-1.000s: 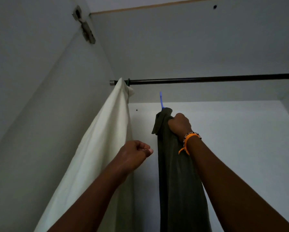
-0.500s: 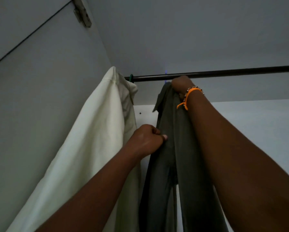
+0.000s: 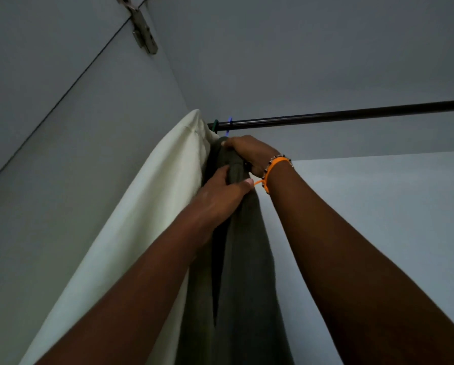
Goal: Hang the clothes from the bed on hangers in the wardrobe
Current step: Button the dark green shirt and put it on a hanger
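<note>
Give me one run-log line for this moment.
olive garment on blue hanger hook over rail | left hand grips garment | right hand holds its top | cream garment alongside

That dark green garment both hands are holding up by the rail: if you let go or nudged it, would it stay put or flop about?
The dark green garment hangs in long limp folds, so it is probably floppy. The blue hanger hook sits over the rail, so it would likely stay hanging. A nudge might slide it along that smooth rail, or sway it against the cream garment.
</note>
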Available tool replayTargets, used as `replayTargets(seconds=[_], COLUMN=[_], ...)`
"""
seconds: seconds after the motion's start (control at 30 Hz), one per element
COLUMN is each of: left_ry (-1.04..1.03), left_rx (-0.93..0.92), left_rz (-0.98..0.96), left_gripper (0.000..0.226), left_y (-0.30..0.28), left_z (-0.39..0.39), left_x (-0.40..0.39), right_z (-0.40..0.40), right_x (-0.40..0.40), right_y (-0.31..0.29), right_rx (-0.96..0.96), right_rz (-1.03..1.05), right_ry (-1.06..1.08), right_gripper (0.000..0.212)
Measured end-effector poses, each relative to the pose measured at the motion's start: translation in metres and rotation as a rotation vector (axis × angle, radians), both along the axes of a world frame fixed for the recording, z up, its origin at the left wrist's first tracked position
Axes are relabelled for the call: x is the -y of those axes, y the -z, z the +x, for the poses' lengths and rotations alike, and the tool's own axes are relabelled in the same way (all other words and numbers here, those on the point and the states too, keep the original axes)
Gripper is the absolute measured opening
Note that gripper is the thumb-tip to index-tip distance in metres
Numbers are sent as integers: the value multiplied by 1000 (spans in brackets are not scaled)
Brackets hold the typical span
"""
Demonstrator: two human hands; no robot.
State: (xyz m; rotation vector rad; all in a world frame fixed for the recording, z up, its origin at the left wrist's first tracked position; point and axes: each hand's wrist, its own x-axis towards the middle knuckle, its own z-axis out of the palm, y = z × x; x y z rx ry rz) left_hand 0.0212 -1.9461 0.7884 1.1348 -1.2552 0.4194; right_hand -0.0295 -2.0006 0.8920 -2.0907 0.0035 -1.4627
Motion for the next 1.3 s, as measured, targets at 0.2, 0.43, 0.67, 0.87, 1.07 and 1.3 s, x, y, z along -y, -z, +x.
replayTargets(seconds=[0.2,0.43,0.67,0.87,1.07,1.3], left_ry=[-161,-193,-263,-143,-11,-3], left_rx=[141,212,27,-142,-325,-594], left_rz=[20,-68,-165,-167,-52,40], left_gripper=[70,77,59,19,19,17], left_y=[46,94,127,171,248,335], left_z=[-13,-35,-62,-105,-164,-222], left_x=[-18,-34,-61,-96,-149,-234], right_z=[-7,-39,-86,-131,-190,-242], right_x=[-2,-17,-40,-62,-119,-206], right_y=[60,134,209,269,346,433], right_rx=[50,25,88,96,4,-105], right_rz=[52,-244,-244,-73,121,332], right_ry=[-293,-6,142,13,-149,-240], right_gripper=[33,63,32,21,14,14])
